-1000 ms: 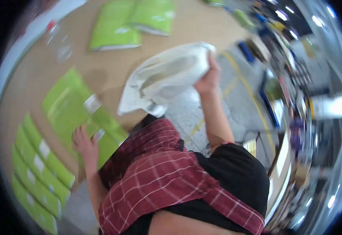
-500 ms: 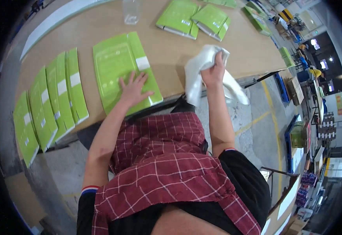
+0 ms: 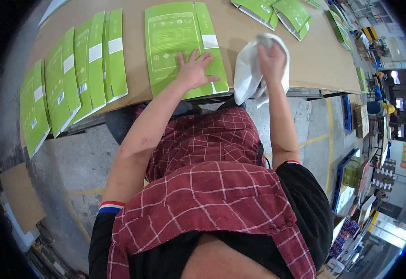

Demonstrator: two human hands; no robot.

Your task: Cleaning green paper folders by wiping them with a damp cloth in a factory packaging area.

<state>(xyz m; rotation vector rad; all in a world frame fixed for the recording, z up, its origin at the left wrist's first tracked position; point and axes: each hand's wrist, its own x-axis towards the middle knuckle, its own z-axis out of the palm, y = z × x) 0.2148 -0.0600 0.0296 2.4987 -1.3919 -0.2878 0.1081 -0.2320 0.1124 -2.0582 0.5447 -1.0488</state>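
Note:
A flat green printed carton (image 3: 170,42) with a white patch on its side panel lies in front of me on the table. My left hand (image 3: 196,69) rests on it, fingers spread, near its front right corner. To the right of the carton my right hand (image 3: 272,58) grips a white cloth (image 3: 249,69), which hangs down in loose folds past the table's front edge. The right hand is slightly blurred and the cloth partly hides its fingers. At the left, several similar green cartons (image 3: 63,69) lie overlapping in a row.
More green cartons (image 3: 293,16) lie at the table's far right. The brown tabletop (image 3: 324,65) ends just in front of my apron (image 3: 203,139). Yellow lines mark the concrete floor (image 3: 300,118) on the right, where a blue pallet (image 3: 347,111) stands beyond the table.
The whole view has shifted, so the table sits higher in the picture. My right hand has swung the cloth, which now hangs more gathered. The left hand stays on the carton.

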